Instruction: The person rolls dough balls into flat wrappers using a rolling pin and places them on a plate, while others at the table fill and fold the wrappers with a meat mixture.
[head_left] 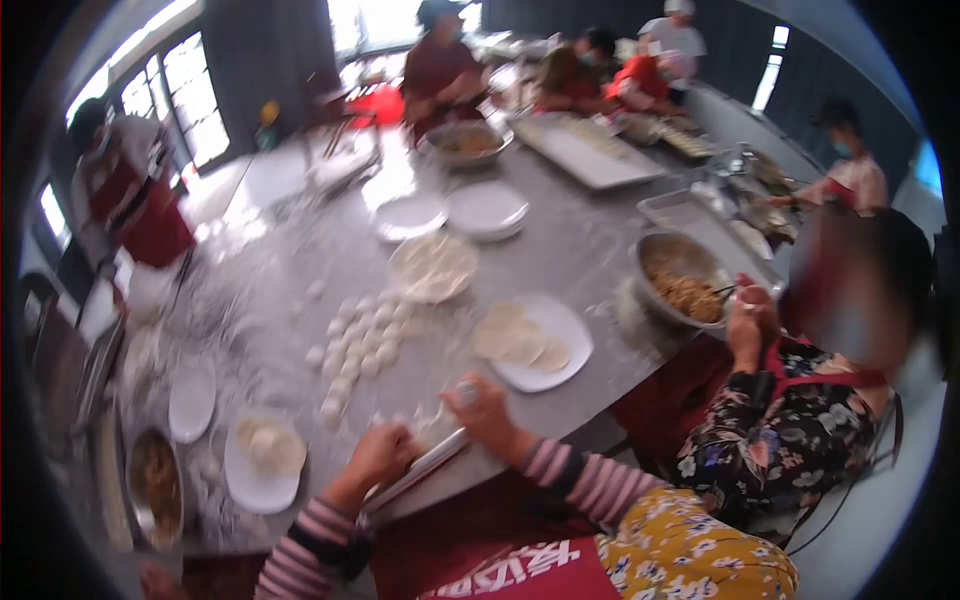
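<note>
My left hand (385, 455) is closed at the front edge of the metal table, its fingers curled down. My right hand (482, 412) is closed too, with something pale showing at its fingers; blur hides what it is. Between the hands lies a floury, pale patch of dough (430, 425) on the tabletop. Just beyond my hands sit several small round dough balls (365, 340) in a cluster. A white plate with flat dough wrappers (510, 335) stands close to my right hand.
Past the dough balls stands a bowl of flour (433, 268), then stacked white plates (487, 212). At right, a person (790, 430) sits by a metal bowl of filling (685, 280). At left are a plate with wrappers (265, 450) and a filling bowl (157, 485). Other people work around the table.
</note>
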